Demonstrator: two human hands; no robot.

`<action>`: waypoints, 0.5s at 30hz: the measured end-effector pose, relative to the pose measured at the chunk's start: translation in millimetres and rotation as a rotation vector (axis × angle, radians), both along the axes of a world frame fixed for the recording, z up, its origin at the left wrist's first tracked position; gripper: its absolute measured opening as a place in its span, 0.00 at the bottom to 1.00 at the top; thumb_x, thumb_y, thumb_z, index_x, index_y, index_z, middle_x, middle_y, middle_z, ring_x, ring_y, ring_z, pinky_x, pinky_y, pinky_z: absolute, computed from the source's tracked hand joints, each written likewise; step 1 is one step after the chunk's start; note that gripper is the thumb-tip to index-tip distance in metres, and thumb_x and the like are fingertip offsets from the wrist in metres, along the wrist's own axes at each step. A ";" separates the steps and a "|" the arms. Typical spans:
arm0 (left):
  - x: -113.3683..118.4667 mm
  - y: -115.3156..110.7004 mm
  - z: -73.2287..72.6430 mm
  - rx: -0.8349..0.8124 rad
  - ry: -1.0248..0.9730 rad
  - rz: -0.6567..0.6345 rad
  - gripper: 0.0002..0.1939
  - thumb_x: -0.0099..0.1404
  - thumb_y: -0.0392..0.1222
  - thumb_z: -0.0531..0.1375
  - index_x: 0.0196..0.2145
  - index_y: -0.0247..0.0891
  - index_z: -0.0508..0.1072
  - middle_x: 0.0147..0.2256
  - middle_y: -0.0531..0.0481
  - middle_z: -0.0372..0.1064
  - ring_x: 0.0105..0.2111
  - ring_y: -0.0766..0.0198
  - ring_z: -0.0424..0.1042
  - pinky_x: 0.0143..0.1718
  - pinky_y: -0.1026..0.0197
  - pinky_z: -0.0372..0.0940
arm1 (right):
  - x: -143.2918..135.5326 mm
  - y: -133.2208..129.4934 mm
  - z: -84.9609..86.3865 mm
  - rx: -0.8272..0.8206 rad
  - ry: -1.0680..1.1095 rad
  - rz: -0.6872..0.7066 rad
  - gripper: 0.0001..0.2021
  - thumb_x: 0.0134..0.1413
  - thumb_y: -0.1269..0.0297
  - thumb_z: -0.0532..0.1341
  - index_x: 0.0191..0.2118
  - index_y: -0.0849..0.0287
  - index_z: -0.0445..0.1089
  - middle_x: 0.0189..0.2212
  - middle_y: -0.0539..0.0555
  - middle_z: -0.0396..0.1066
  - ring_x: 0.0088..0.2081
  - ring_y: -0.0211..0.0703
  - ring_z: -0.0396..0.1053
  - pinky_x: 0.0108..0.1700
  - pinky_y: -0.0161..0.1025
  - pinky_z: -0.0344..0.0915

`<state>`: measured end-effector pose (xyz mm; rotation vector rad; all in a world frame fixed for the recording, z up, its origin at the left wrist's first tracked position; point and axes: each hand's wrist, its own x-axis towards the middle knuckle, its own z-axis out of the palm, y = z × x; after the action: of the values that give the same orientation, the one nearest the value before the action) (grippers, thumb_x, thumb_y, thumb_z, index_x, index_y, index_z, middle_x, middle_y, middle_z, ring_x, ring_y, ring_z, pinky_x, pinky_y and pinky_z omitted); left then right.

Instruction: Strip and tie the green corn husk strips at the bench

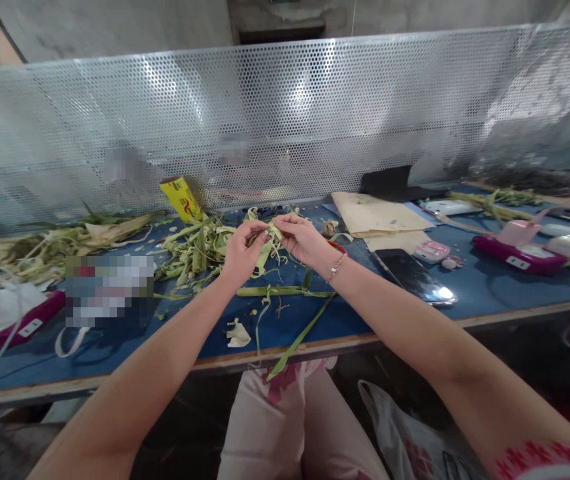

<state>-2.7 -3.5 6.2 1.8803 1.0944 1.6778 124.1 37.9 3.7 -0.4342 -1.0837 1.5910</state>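
In the head view, my left hand [243,252] and my right hand [305,241] meet over the blue table, fingers pinched close together. Between their fingertips is a pale green leafy plant piece [274,233] with thin strands hanging down. To the left of my left hand lies a heap of green stalks and leaves [189,257]. A long green stalk [279,291] rests on the table just below both hands. One narrow green leaf [299,340] hangs over the front edge, and a pale torn scrap [238,334] lies beside it.
A perforated metal panel [285,120] closes off the back. Toward the right are a dark phone [415,277], brown paper [379,217] and a purple power strip [519,257]. A yellow box [181,199] and more dry stalks [109,237] are at the left.
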 end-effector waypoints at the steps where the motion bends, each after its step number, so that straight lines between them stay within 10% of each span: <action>1: 0.1 -0.1 0.1 -0.002 -0.006 -0.005 0.05 0.53 0.36 0.57 0.31 0.37 0.66 0.30 0.51 0.67 0.30 0.69 0.69 0.37 0.62 0.65 | 0.5 0.3 0.0 -0.022 0.018 0.011 0.05 0.38 0.71 0.63 0.24 0.61 0.65 0.22 0.46 0.65 0.23 0.28 0.62 0.31 0.29 0.63; 15: -1.4 0.0 -0.5 -0.001 0.029 -0.026 0.06 0.54 0.36 0.56 0.32 0.37 0.68 0.32 0.50 0.69 0.31 0.68 0.70 0.37 0.61 0.66 | 1.5 -1.4 1.1 -0.043 0.031 0.037 0.05 0.35 0.74 0.64 0.23 0.61 0.67 0.21 0.46 0.66 0.23 0.27 0.62 0.30 0.28 0.63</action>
<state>-4.1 -3.4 5.7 1.9164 1.0776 1.6406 125.6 36.6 4.8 -0.4188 -1.0408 1.6510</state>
